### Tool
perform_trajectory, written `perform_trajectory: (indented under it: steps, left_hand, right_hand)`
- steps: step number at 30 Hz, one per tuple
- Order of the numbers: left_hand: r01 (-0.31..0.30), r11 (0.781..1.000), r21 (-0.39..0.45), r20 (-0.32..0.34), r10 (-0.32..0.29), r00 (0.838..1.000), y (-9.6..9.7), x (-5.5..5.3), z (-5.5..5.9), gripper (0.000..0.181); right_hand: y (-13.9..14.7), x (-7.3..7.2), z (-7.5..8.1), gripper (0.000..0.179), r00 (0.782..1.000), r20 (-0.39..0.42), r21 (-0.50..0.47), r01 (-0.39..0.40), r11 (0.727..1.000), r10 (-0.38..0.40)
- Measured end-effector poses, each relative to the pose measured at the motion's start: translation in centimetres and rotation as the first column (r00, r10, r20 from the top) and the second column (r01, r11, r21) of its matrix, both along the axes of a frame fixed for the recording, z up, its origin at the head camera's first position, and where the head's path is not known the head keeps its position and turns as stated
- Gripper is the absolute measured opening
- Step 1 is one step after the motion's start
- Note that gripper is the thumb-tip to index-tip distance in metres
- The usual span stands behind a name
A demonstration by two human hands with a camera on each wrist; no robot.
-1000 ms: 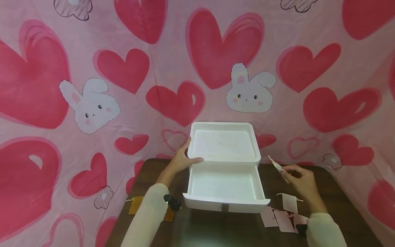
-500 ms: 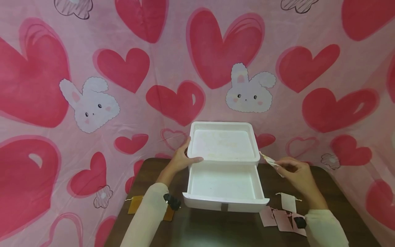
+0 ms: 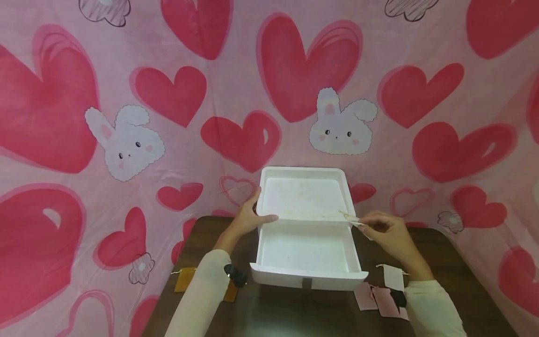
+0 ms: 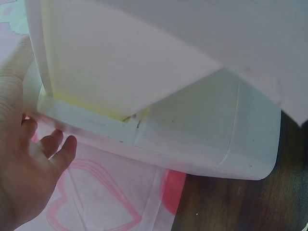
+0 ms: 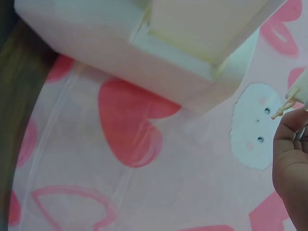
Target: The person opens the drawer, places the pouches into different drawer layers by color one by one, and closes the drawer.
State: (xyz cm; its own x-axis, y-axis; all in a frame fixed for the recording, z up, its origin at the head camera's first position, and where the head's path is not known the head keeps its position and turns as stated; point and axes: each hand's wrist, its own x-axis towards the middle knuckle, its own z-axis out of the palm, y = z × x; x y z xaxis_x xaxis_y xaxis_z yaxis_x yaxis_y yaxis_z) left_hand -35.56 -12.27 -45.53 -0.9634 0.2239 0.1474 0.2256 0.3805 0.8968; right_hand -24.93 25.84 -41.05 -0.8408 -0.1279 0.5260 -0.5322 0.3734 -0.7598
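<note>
A white drawer box (image 3: 305, 196) with a tray-like top stands on the table, its lower drawer (image 3: 280, 277) pulled out and bare inside. My left hand (image 3: 246, 217) rests on the box's left front corner, thumb along the rim and a straight finger against the side. In the left wrist view, the other fingers (image 4: 62, 156) hang loosely bent beside the wall. My right hand (image 3: 389, 234) pinches a small cream drawstring pouch (image 3: 356, 222) at the box's right edge, over the tray's front corner. Only part of that pouch (image 5: 302, 91) shows in the right wrist view.
On the dark wooden table (image 3: 294, 318), a white pouch (image 3: 393, 277) and pink pouches (image 3: 385, 302) lie at the right, partly behind my right sleeve. Mustard pouches (image 3: 184, 281) lie at the left under my forearm. A heart-patterned cloth (image 3: 236, 70) hangs behind the box.
My right hand has moved left with the cream pouch, from beside the box to its right edge. The left hand stays in place on the box.
</note>
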Motion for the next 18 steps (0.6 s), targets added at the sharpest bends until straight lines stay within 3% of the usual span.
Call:
perform_trajectory:
  steps: [18]
  left_hand:
    - [-0.021,1.0,-0.009,-0.003,0.021,1.0,0.1,0.0,-0.1,0.114]
  right_hand:
    - [-3.4,-0.6,0.2,0.013,0.995,-0.019,0.083,-0.096,0.992,0.098]
